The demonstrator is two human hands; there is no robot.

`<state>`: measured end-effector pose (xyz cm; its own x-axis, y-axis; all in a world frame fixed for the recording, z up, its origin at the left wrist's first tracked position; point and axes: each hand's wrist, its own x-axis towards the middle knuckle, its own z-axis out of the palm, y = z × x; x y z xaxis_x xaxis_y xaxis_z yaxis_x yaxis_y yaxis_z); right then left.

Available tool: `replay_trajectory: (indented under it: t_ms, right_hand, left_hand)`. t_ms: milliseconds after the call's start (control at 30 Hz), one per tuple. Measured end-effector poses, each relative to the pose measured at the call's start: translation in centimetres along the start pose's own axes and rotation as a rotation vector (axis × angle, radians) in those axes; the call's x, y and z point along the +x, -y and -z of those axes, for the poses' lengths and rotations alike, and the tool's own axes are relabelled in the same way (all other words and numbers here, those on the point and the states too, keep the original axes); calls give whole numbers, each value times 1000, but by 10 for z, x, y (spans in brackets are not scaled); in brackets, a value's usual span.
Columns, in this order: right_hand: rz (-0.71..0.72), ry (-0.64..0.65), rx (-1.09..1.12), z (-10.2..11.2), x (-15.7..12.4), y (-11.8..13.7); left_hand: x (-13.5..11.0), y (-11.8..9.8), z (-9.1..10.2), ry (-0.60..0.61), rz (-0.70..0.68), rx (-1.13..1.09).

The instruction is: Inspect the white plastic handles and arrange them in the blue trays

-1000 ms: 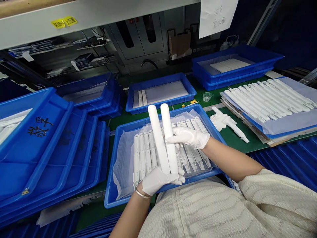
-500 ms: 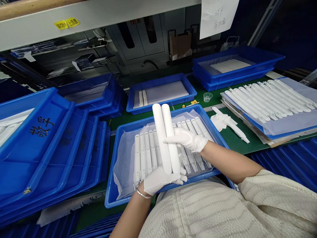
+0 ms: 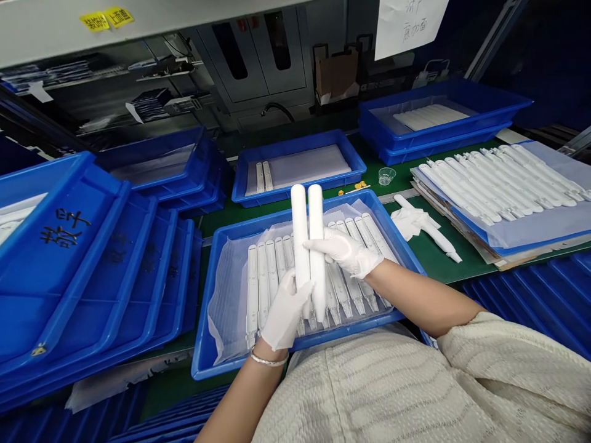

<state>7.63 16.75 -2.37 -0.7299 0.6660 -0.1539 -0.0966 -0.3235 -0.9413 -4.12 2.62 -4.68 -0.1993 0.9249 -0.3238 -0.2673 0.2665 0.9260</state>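
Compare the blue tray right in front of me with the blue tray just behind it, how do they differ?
The near blue tray holds a full row of white plastic parts, while the far blue tray holds only two parts at its left end. The near tray is larger in view and lined with crinkled sheet; the far tray's liner lies flat. Both hands, left hand and right hand, hold two white pieces over the near tray. Both trays are blue and rectangular.

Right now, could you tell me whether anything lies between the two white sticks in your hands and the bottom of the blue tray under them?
Yes. The two white sticks, held by the left hand and right hand, are above a row of white parts on the liner of the blue tray.
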Motion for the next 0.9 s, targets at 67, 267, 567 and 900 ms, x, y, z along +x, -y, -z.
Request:
replay_trajectory:
  t_ms: [67, 267, 567, 900]
  right_hand:
    - [2, -22, 50, 6, 3, -5]
    - [-61, 95, 243, 16, 8, -8]
    - [-131, 124, 83, 10, 4, -9]
    - [-123, 135, 24, 4, -2, -2]
  left_hand:
    - [0, -1, 1, -71, -41, -20]
    - [0, -7, 1, -137, 53, -138]
    - [-2, -2, -4, 60, 112, -192]
    - [-2, 3, -2, 178, 149, -141]
